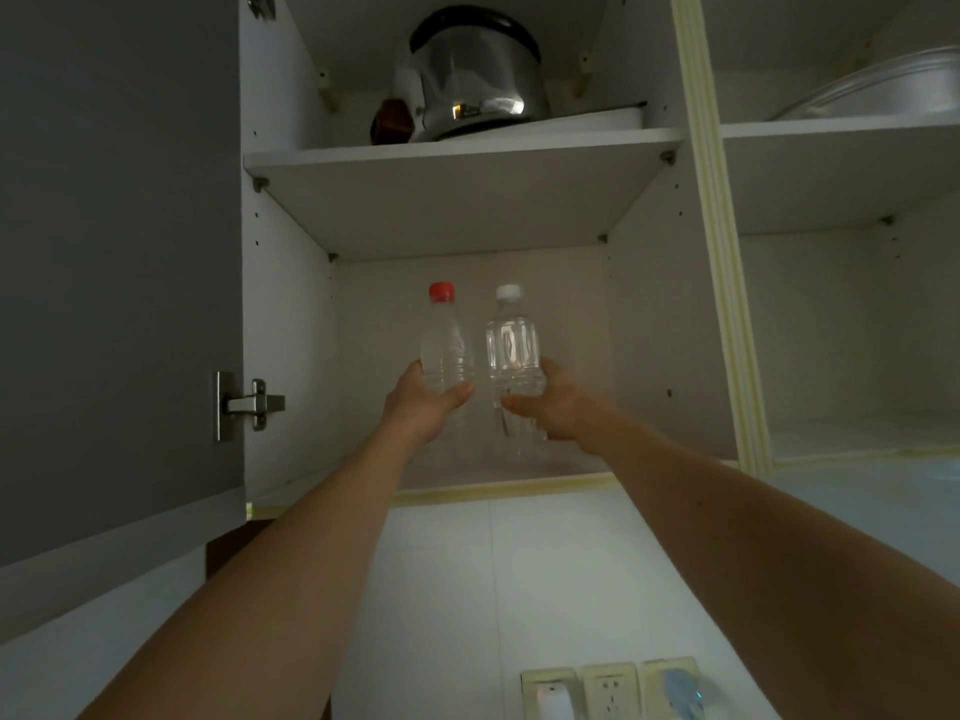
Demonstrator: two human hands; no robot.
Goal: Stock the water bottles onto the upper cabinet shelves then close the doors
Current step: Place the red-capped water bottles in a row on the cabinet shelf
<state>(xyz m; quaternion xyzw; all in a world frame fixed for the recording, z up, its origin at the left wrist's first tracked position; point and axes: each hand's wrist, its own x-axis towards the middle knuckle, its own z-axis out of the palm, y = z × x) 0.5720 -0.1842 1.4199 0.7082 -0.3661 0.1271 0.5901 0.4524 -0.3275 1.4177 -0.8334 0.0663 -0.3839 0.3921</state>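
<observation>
White upper cabinet [291, 304], doors open, two bottles being held up inside.

A red-capped bottle [447, 345] is being gripped low by the left hand [423, 402], and a white-capped bottle [511, 350] by the right hand [553, 405]; both are being kept upright, side by side, in the lower compartment. A steel pot [478, 75] is being carried by the shelf [457, 148] above.
</observation>
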